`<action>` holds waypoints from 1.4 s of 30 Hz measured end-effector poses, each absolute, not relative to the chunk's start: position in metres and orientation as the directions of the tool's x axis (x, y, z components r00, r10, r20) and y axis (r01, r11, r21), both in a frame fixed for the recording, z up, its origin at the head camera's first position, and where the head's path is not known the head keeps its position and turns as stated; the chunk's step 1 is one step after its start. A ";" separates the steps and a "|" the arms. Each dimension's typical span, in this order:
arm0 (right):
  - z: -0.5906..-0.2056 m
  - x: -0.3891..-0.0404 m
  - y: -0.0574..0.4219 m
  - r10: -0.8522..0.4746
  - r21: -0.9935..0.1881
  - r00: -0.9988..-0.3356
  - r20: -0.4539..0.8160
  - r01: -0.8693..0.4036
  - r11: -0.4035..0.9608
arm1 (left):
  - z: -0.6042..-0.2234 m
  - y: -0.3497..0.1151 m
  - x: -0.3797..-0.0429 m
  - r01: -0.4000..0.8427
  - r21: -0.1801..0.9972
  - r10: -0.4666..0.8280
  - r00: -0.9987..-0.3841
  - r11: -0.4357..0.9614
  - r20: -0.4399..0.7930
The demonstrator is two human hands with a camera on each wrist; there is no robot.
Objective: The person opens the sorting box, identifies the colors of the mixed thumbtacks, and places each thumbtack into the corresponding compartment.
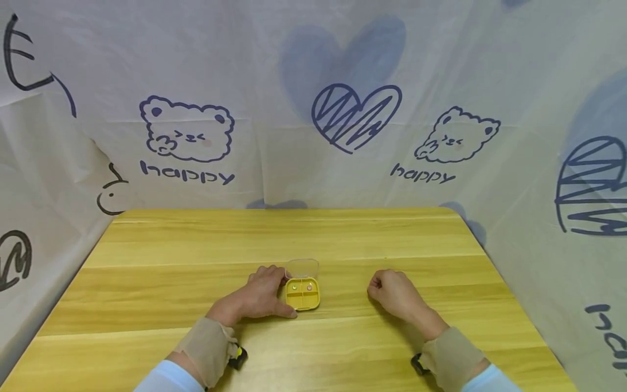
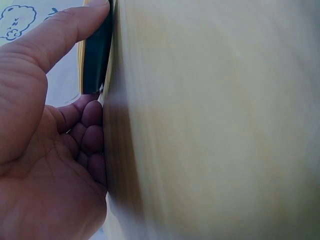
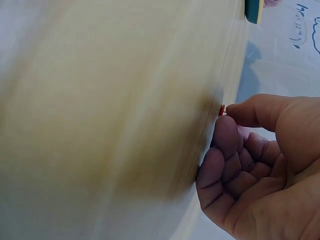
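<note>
A small yellow box (image 1: pixel 311 301) with four-way dividers lies open on the table, its clear lid (image 1: pixel 302 267) tipped back. Each of its two far compartments holds one tiny piece, a greenish one (image 1: pixel 294 287) at left and a pinkish one (image 1: pixel 309 287) at right. My left hand (image 1: pixel 259 295) grips the box from the left, thumb at its near corner and fingers by the far side; the left wrist view shows its dark green base (image 2: pixel 96 62). To the right, my right hand (image 1: pixel 398 294) pinches a tiny red piece with a thin stem (image 3: pixel 222 109) between thumb and index finger, close over the table.
The wooden table (image 1: pixel 343 234) extends on all sides of the box. White cloth (image 1: pixel 274 152) with printed bears and hearts hangs behind it and along both sides. A dark wrist device (image 1: pixel 238 357) sits under the left cuff, and another (image 1: pixel 419 363) under the right.
</note>
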State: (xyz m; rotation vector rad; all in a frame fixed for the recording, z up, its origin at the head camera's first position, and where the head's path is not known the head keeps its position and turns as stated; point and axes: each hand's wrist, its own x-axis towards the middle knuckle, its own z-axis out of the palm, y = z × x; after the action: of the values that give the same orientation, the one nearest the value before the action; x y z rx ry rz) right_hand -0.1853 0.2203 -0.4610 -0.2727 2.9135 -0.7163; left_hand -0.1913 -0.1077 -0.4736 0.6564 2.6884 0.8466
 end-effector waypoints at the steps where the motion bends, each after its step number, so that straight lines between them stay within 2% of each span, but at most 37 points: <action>1: -0.461 -0.185 0.220 -0.205 -0.470 -0.975 -0.083 -0.144 0.871 | -0.474 -0.108 -0.191 0.344 0.591 0.487 -0.868 0.730 -0.097; 15: -0.462 -0.195 0.217 -0.192 -0.442 -0.977 -0.096 -0.130 0.887 | -0.475 -0.107 -0.192 0.351 0.583 0.488 -0.868 0.733 -0.091; 21: -0.461 -0.197 0.212 -0.186 -0.466 -0.979 -0.080 -0.129 0.875 | -0.476 -0.107 -0.192 0.357 0.580 0.491 -0.867 0.733 -0.088; 32: -0.460 -0.198 0.191 -0.100 -0.653 -0.995 -0.005 -0.073 0.754 | -0.475 -0.108 -0.192 0.355 0.589 0.491 -0.867 0.726 -0.084; 42: -0.460 -0.195 0.179 -0.064 -0.844 -0.995 -0.080 0.034 0.536 | -0.476 -0.108 -0.191 0.352 0.591 0.493 -0.866 0.726 -0.088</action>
State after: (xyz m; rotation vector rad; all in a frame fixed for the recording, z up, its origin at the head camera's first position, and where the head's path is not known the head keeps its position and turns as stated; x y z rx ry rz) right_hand -0.1947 0.1787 -0.4596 -0.0262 2.6635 -1.4663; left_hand -0.1913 -0.1076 -0.4756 0.6701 2.6906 0.8497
